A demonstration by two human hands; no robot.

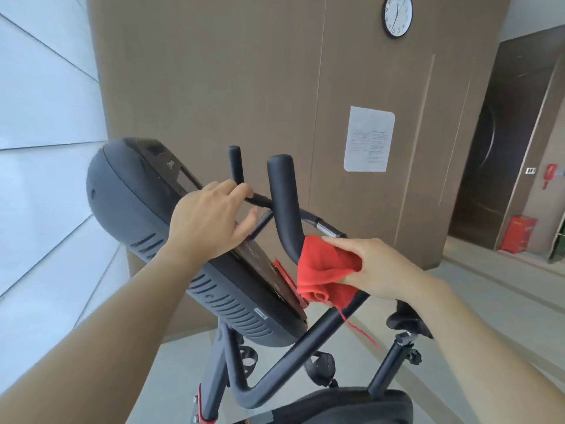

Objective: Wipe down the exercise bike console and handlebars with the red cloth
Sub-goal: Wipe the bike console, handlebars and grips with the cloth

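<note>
The exercise bike's dark grey console (131,191) tilts across the middle of the view, its black screen face turned to the right. My left hand (211,221) lies flat on that face with fingers spread, the fingertips touching a thin black bar. Two black padded handlebars (282,203) rise just right of the console. My right hand (373,267) grips the bunched red cloth (327,273) and presses it against the lower bend of the nearer handlebar. A loose red thread hangs from the cloth.
The bike's frame tube (293,356) and black seat (342,405) are below. A brown panelled wall with a paper notice (368,139) and a clock (396,15) stands behind. A dark door and a red box (518,234) are at the right.
</note>
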